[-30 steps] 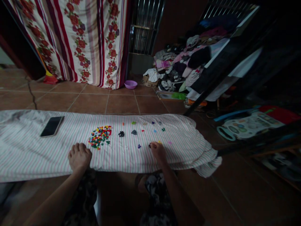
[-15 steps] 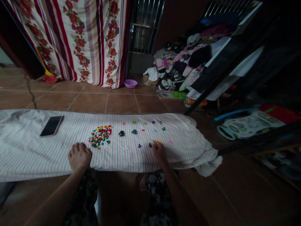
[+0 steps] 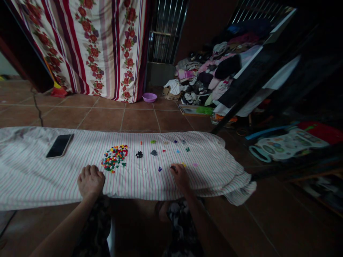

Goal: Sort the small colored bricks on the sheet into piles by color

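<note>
pile (image 3: 115, 157) of small mixed-colour pieces is found on the striped cloth (image 3: 128, 185) and is used as the reference for position. sorted groups are laid out to its right. just beside the pile, black pieces (image 3: 139, 154) are seen, followed by grey pieces (image 3: 153, 152). white pieces (image 3: 145, 170) and purple pieces (image 3: 160, 169) are placed right of the pile, nearer the wearer.

right hand (image 3: 179, 173): held low over the cloth, well right of the pile, thumb and fingers drawn partly together at the dark pieces (image 3: 173, 167). whether a piece is gripped cannot be told, as the fingertips are small and dim. half a second earlier, the fingers were lifted more and the dark pieces were seen beside them; now these pieces are mostly covered. yellow pieces (image 3: 183, 164) are seen just beyond the hand, and pink pieces (image 3: 195, 165) farther right of the pile.

left hand (image 3: 91, 181): rested back up on the cloth, left of the pile and nearer the wearer, fingers bent; pose unchanged. whether anything is held beneath cannot be told. phone (image 3: 59, 146): laid farther left of the pile, unmoved. the mixed pile is likewise left undisturbed.
</note>
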`<state>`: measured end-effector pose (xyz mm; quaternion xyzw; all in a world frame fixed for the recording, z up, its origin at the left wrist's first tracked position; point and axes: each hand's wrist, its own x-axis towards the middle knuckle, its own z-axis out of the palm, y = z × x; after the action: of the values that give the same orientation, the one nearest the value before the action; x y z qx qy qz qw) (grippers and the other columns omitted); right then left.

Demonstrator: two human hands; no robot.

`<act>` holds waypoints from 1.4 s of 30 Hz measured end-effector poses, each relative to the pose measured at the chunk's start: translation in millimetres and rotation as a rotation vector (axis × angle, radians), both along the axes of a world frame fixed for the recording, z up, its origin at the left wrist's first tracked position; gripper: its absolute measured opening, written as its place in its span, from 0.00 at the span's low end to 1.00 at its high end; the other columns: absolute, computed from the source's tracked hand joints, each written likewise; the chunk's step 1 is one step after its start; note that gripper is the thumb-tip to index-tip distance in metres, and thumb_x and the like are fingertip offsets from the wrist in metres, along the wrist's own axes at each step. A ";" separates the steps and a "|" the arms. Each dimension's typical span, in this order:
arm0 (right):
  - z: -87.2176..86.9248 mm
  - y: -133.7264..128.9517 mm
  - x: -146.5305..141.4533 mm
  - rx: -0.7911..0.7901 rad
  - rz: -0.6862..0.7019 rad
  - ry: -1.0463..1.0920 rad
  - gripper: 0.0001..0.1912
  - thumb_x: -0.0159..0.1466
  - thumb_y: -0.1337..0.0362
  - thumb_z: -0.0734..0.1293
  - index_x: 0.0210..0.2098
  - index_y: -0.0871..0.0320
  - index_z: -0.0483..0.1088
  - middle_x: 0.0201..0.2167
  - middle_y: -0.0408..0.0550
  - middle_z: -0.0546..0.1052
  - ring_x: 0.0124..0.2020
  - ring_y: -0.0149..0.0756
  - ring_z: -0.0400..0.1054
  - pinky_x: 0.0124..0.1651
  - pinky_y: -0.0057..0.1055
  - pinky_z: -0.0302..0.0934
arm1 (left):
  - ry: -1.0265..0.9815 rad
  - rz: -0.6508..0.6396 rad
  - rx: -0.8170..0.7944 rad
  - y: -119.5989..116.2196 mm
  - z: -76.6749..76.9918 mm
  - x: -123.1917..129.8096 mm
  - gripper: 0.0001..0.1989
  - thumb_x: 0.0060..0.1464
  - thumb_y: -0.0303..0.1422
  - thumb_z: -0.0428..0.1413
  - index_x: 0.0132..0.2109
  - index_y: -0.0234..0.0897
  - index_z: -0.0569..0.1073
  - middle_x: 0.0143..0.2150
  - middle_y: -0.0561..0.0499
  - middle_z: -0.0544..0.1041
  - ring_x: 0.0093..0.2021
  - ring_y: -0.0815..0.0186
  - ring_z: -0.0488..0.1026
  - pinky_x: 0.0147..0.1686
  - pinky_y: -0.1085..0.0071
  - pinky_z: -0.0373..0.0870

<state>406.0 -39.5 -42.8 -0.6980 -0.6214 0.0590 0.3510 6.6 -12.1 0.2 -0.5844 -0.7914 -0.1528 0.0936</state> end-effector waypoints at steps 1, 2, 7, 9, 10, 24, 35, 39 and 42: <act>-0.5 -0.2 -0.3 0.004 -0.004 -0.003 0.12 0.63 0.62 0.61 0.39 0.58 0.74 0.37 0.53 0.75 0.41 0.42 0.68 0.47 0.39 0.64 | 0.001 -0.002 0.001 0.1 -0.3 -0.2 0.16 0.58 0.32 0.42 0.46 0.33 0.71 0.53 0.38 0.72 0.55 0.53 0.67 0.52 0.57 0.61; -0.8 -0.4 -0.9 0.007 -0.006 -0.007 0.12 0.63 0.62 0.60 0.39 0.57 0.74 0.37 0.53 0.75 0.40 0.42 0.68 0.47 0.39 0.64 | 0.003 -0.005 0.004 0.1 -0.5 -0.4 0.16 0.58 0.32 0.42 0.46 0.33 0.71 0.53 0.38 0.72 0.55 0.52 0.66 0.52 0.57 0.61; -1.3 0.0 -4.6 0.032 -0.047 -0.047 0.12 0.64 0.61 0.59 0.37 0.57 0.73 0.36 0.53 0.75 0.40 0.41 0.68 0.46 0.38 0.63 | -0.002 0.009 -0.001 -0.1 -0.5 -0.1 0.17 0.59 0.33 0.42 0.48 0.33 0.71 0.55 0.39 0.71 0.56 0.52 0.66 0.53 0.56 0.61; -2.0 0.3 -5.3 0.046 -0.054 -0.056 0.12 0.64 0.61 0.58 0.37 0.57 0.72 0.36 0.53 0.75 0.40 0.41 0.67 0.46 0.37 0.63 | 0.002 0.013 -0.005 0.1 -0.3 0.3 0.17 0.59 0.32 0.42 0.48 0.32 0.71 0.56 0.39 0.71 0.56 0.52 0.66 0.53 0.57 0.60; -2.7 0.4 -5.3 0.054 -0.054 -0.058 0.12 0.64 0.61 0.58 0.36 0.57 0.72 0.36 0.52 0.75 0.39 0.41 0.68 0.46 0.37 0.63 | 0.006 0.013 -0.005 0.3 -0.3 0.4 0.17 0.59 0.32 0.42 0.48 0.32 0.71 0.56 0.39 0.71 0.56 0.52 0.66 0.53 0.57 0.60; -10.7 3.2 -1.6 0.154 -0.043 -0.059 0.16 0.66 0.56 0.57 0.37 0.57 0.72 0.35 0.54 0.75 0.39 0.41 0.68 0.44 0.39 0.64 | -0.041 0.016 0.013 2.0 -5.0 0.0 0.18 0.59 0.32 0.42 0.50 0.32 0.71 0.58 0.37 0.70 0.61 0.53 0.63 0.56 0.57 0.58; -2.7 2.1 -4.0 0.175 -0.031 0.084 0.21 0.67 0.49 0.56 0.34 0.56 0.74 0.36 0.54 0.77 0.40 0.43 0.69 0.47 0.43 0.65 | -0.068 0.006 0.046 1.7 -5.4 -1.0 0.19 0.58 0.32 0.44 0.52 0.32 0.71 0.58 0.37 0.71 0.61 0.52 0.63 0.57 0.55 0.58; 0.9 2.7 -2.9 0.170 -0.030 0.122 0.23 0.67 0.48 0.55 0.34 0.56 0.73 0.36 0.54 0.77 0.41 0.43 0.69 0.48 0.43 0.65 | -0.069 0.003 0.042 2.0 -5.7 -1.3 0.19 0.57 0.32 0.44 0.52 0.31 0.71 0.58 0.36 0.71 0.61 0.51 0.63 0.57 0.55 0.58; 3.9 2.4 -2.2 0.176 -0.077 0.136 0.25 0.67 0.44 0.54 0.33 0.56 0.71 0.34 0.54 0.77 0.39 0.43 0.69 0.46 0.43 0.65 | -0.067 -0.003 0.037 2.4 -6.3 -1.6 0.19 0.58 0.31 0.44 0.51 0.30 0.71 0.58 0.35 0.70 0.62 0.51 0.63 0.58 0.55 0.58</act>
<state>403.7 -37.1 -38.9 -0.6822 -0.5718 0.0379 0.4542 5.0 -9.7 -6.2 -0.5782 -0.7904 -0.1870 0.0778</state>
